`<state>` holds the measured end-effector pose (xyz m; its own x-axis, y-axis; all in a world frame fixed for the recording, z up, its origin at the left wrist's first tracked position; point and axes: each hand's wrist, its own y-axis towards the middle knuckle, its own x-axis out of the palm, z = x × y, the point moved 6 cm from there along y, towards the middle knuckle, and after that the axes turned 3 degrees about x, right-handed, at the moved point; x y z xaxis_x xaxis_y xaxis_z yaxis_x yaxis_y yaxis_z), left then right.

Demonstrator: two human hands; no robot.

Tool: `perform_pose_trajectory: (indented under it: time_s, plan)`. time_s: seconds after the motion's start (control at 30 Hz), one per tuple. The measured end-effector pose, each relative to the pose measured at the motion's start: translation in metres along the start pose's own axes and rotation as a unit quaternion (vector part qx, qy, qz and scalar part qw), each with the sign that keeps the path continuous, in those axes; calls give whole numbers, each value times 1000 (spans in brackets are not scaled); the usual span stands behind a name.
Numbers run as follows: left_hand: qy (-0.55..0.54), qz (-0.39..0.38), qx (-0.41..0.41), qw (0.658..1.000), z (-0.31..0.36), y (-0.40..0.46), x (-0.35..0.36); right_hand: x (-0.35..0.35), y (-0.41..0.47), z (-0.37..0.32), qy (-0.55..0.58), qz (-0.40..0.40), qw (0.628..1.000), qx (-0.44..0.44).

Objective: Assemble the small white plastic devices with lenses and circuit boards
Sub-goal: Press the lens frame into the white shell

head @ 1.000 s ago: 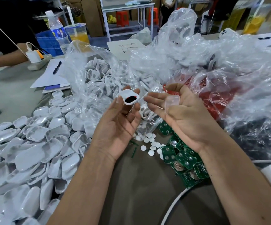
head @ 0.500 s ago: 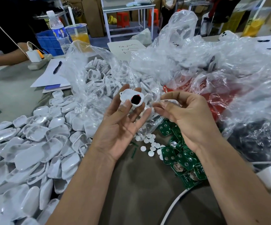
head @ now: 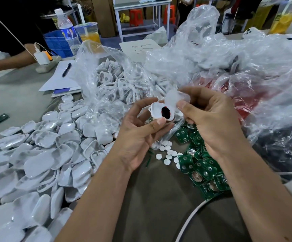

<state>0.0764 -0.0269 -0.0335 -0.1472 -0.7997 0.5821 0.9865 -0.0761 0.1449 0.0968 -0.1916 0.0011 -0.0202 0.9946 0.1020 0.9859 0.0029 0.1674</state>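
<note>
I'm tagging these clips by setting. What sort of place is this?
Probably a small assembly workshop: heaps of white plastic shells, loose green circuit boards, and bags of parts on a shared table.

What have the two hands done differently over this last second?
The right hand closed from an open palm into a pinch on the translucent lens and carried it left, up to the white shell. The left hand still holds that shell. The piles of shells and circuit boards lie unchanged.
</note>
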Motion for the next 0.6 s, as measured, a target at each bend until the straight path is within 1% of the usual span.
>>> perform_pose_trajectory:
  time_s: [0.07, 0.17, 0.33, 0.47, 0.6]
  plan:
    - [26, 13, 11, 1000, 0, 0, 0, 0, -1, -3, -2, 6, 1000, -16]
    - [74, 30, 25, 997, 0, 0, -2, 4, -2, -5, -31, -7, 999, -30]
    - [115, 48, 48, 991, 2, -1, -5, 4, -2, -3, -54, -3, 998, -30]
    - [165, 45, 74, 982, 5, -2, -1, 4, -1, 0, -100, 10, 994, -30]
    - [181, 46, 74, 980, 5, -2, -2, 4, -1, 1, -122, 8, 992, -30]
